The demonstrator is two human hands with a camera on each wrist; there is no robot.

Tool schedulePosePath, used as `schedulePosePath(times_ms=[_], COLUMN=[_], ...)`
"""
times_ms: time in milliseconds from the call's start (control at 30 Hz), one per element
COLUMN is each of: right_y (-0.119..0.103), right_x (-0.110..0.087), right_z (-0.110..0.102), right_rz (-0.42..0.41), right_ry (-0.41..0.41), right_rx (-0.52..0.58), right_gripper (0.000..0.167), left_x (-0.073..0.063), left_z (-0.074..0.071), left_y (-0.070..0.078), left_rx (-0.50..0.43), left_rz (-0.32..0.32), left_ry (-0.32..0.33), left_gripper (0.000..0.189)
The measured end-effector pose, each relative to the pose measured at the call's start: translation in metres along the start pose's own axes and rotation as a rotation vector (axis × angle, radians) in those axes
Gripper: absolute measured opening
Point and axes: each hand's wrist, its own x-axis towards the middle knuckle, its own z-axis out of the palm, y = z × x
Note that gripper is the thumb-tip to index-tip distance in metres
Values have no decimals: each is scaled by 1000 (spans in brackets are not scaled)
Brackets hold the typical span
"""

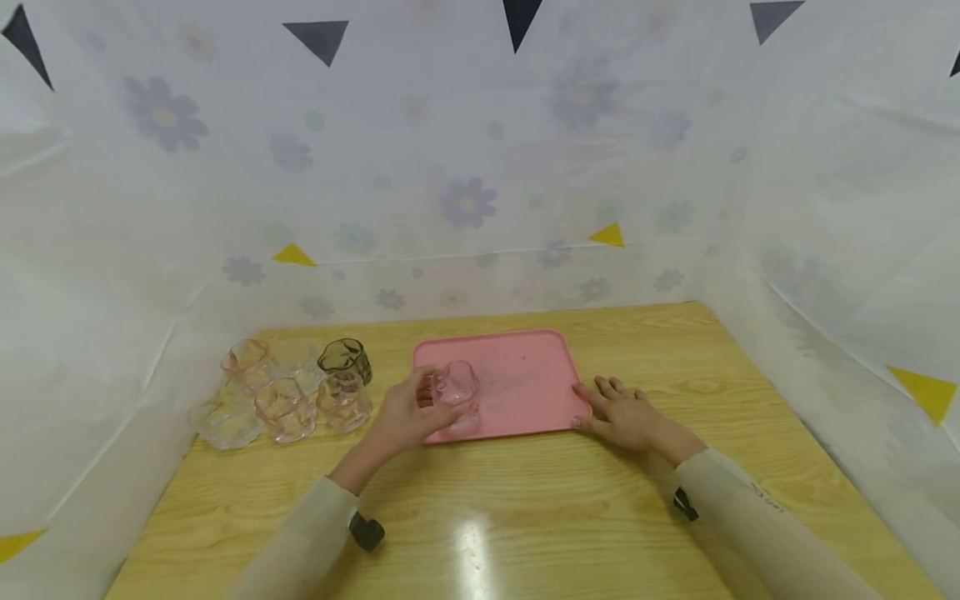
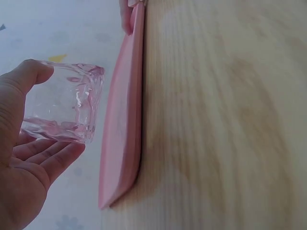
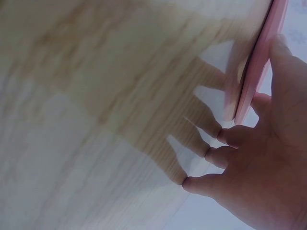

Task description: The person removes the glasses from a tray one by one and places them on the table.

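My left hand (image 1: 405,415) holds a clear, pink-tinted glass cup (image 1: 455,385) between thumb and fingers. The cup is at the left part of a pink rectangular tray (image 1: 517,375); in the left wrist view the glass (image 2: 67,100) looks upright and a small gap separates it from the tray (image 2: 122,110). At the tray's right edge is my right hand (image 1: 626,417), thumb and index finger touching the rim. Its other fingers are spread, and the right wrist view has their tips (image 3: 194,184) resting on the wooden table.
Several faceted glass cups stand grouped at the table's left: a dark grey one (image 1: 347,358), a pink one (image 1: 247,364), a peach one (image 1: 343,402) and clear ones. White flower-printed sheeting (image 1: 465,125) surrounds the wooden table (image 1: 525,517) at the back and sides.
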Motion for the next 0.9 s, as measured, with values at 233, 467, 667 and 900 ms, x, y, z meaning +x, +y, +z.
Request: schedulePosePath(times_ms=[233, 467, 667, 900], right_y=[0, 0, 0, 1], right_x=[-1, 0, 0, 0], right_z=[0, 0, -1, 0], right_rz=[6, 7, 11, 12], right_ry=[3, -5, -5, -14], right_rx=[6, 5, 11, 6], right_gripper=[77, 77, 78, 79], left_x=[-32, -64, -87, -112], left_z=[-23, -44, -61, -77], left_y=[-11, -21, -27, -32], left_rx=[32, 84, 137, 168], left_rz=[-17, -62, -5, -25], left_ry=[42, 105, 183, 252], left_gripper=[74, 72, 65, 62])
